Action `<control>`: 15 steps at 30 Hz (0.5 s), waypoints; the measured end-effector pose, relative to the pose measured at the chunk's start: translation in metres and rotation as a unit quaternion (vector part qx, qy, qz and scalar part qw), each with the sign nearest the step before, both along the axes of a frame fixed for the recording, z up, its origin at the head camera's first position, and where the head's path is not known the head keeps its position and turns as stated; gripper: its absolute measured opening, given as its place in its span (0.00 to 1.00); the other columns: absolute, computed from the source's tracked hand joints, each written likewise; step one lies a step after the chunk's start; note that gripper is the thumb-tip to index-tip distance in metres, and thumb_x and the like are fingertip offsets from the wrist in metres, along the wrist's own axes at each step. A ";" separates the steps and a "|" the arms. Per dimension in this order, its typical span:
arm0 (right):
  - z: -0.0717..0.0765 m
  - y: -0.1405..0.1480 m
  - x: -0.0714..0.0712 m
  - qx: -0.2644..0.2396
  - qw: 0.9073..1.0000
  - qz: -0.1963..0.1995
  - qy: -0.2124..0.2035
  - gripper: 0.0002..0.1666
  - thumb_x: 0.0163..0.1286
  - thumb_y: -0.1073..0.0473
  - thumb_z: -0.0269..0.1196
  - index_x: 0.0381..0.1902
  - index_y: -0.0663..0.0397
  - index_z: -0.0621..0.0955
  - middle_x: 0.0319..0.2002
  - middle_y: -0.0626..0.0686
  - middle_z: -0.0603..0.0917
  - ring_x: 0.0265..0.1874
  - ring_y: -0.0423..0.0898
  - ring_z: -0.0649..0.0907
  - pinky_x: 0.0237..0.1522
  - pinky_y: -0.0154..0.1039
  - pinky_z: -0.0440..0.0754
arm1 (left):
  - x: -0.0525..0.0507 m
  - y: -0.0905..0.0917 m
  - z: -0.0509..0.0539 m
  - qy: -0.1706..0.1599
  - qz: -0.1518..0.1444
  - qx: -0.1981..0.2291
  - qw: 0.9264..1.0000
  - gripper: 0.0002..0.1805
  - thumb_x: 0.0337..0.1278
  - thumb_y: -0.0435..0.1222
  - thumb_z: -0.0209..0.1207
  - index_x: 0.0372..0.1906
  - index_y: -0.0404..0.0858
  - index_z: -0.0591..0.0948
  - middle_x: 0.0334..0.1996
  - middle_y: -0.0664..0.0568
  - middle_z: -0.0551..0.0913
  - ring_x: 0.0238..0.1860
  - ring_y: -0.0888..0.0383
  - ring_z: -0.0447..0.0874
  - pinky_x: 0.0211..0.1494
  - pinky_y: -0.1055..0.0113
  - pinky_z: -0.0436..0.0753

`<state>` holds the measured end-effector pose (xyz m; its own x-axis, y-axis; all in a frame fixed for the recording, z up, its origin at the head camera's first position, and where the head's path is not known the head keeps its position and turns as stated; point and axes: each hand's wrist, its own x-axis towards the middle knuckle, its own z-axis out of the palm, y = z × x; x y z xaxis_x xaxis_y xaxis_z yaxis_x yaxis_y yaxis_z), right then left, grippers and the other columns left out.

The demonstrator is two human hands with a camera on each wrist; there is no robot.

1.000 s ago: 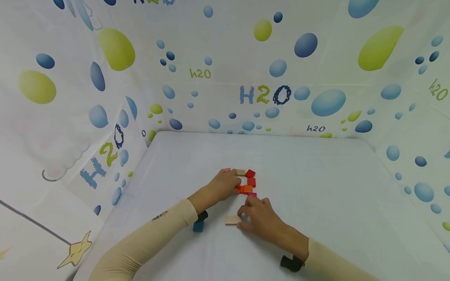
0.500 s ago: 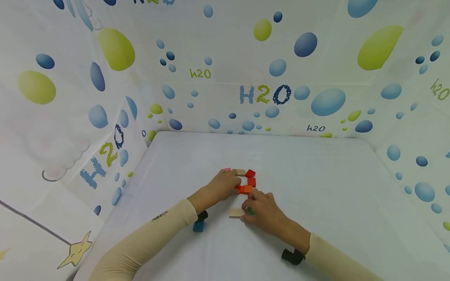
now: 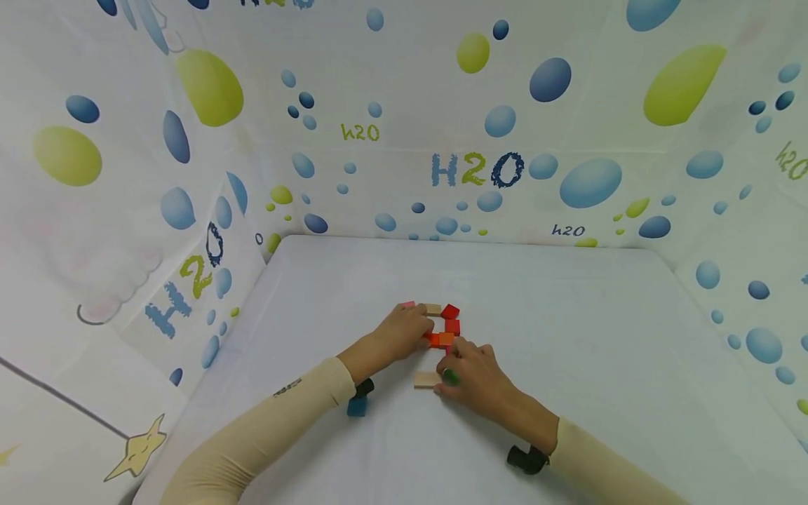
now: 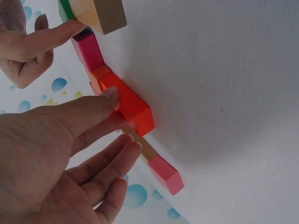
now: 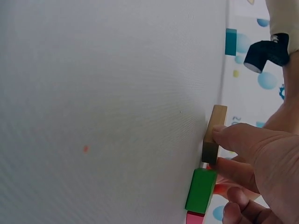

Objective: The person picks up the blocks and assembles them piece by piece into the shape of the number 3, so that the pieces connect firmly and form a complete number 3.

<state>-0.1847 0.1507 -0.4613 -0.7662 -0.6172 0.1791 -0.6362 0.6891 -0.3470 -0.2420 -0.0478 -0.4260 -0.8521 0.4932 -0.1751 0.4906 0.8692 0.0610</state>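
My left hand [image 3: 402, 331] stays low over the table, pinching a red-orange block [image 4: 133, 109] with its thumb on the near side and index finger behind. That block sits in a bent row with an orange block [image 3: 446, 339], a red block [image 3: 452, 327], a natural wood block [image 3: 433, 309] and a pink block [image 4: 166, 175]. My right hand [image 3: 477, 375] pinches a flat natural wood block [image 5: 215, 135] between thumb and index finger. Just beside that block lies a green block [image 5: 202, 191], touching a dark pink block [image 4: 88, 50] that adjoins the row.
A teal-blue block [image 3: 357, 407] lies apart on the white table [image 3: 568, 337], beneath the left wrist. Dark wrist cameras [image 3: 527, 459] hang under both forearms. A patterned white sheet [image 3: 404, 91] rises behind and at both sides.
My right hand has moved slightly away from me and to the right, carrying the wood block towards the row. The green block has come into view by its fingers. The left hand stays put.
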 end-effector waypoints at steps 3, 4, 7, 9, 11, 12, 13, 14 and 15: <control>0.000 0.001 0.000 0.002 1.000 -0.004 -0.002 0.16 0.58 0.46 0.82 0.42 0.40 0.91 0.36 0.43 0.74 0.41 0.41 0.77 0.41 0.42 0.65 | 0.000 0.001 -0.001 0.002 0.000 -0.004 1.000 0.11 0.66 0.44 0.71 0.48 0.45 0.89 0.45 0.52 0.84 0.52 0.56 0.80 0.68 0.52 0.78; -0.001 0.001 0.000 0.003 1.000 -0.006 -0.003 0.16 0.58 0.45 0.82 0.42 0.40 0.91 0.36 0.43 0.74 0.41 0.41 0.77 0.41 0.42 0.65 | -0.001 0.001 -0.001 0.003 0.001 -0.005 1.000 0.11 0.66 0.44 0.71 0.47 0.45 0.89 0.45 0.51 0.84 0.52 0.56 0.80 0.68 0.52 0.78; -0.002 0.001 0.000 0.007 1.000 -0.011 -0.005 0.16 0.59 0.45 0.81 0.42 0.39 0.90 0.37 0.44 0.74 0.41 0.41 0.77 0.42 0.43 0.65 | -0.001 0.002 -0.001 0.004 0.002 -0.011 1.000 0.11 0.67 0.45 0.70 0.46 0.45 0.89 0.44 0.52 0.83 0.52 0.57 0.80 0.69 0.52 0.77; -0.003 0.002 0.000 0.007 1.000 -0.014 -0.006 0.15 0.59 0.45 0.81 0.42 0.39 0.90 0.37 0.44 0.75 0.42 0.41 0.77 0.42 0.43 0.66 | -0.002 0.002 -0.001 0.003 0.003 -0.012 1.000 0.11 0.67 0.46 0.70 0.46 0.45 0.89 0.43 0.52 0.83 0.51 0.57 0.80 0.69 0.52 0.78; -0.003 0.002 0.000 0.006 1.000 -0.017 -0.005 0.15 0.59 0.45 0.81 0.42 0.39 0.90 0.38 0.44 0.76 0.42 0.42 0.78 0.43 0.43 0.66 | -0.002 0.002 -0.001 0.002 0.004 -0.012 1.000 0.11 0.66 0.46 0.71 0.46 0.45 0.89 0.43 0.52 0.83 0.51 0.57 0.80 0.68 0.52 0.78; -0.003 0.002 0.000 0.006 1.000 -0.018 -0.004 0.16 0.59 0.46 0.81 0.42 0.39 0.90 0.39 0.44 0.76 0.43 0.42 0.79 0.43 0.43 0.66 | -0.002 0.002 -0.001 0.001 0.004 -0.012 1.000 0.11 0.66 0.46 0.70 0.46 0.45 0.89 0.43 0.52 0.83 0.51 0.57 0.80 0.68 0.52 0.78; -0.004 0.002 0.000 0.006 1.000 -0.019 -0.004 0.16 0.59 0.46 0.81 0.42 0.39 0.90 0.39 0.44 0.76 0.43 0.42 0.79 0.43 0.43 0.66 | -0.002 0.002 -0.001 0.001 0.005 -0.013 1.000 0.11 0.67 0.46 0.70 0.46 0.45 0.89 0.43 0.52 0.83 0.51 0.57 0.80 0.68 0.52 0.78; -0.004 0.002 0.000 0.007 1.000 -0.019 -0.004 0.15 0.59 0.46 0.81 0.42 0.39 0.90 0.39 0.45 0.76 0.43 0.42 0.79 0.43 0.43 0.66 | -0.002 0.002 -0.001 0.001 0.005 -0.013 1.000 0.11 0.67 0.46 0.70 0.46 0.45 0.89 0.43 0.52 0.83 0.51 0.57 0.80 0.68 0.52 0.78; -0.004 0.002 -0.001 0.007 1.000 -0.020 -0.003 0.15 0.59 0.46 0.81 0.42 0.39 0.90 0.39 0.45 0.77 0.43 0.42 0.79 0.43 0.43 0.66 | -0.002 0.002 -0.001 0.001 0.005 -0.014 1.000 0.11 0.67 0.46 0.70 0.47 0.45 0.89 0.43 0.52 0.83 0.50 0.57 0.80 0.68 0.52 0.78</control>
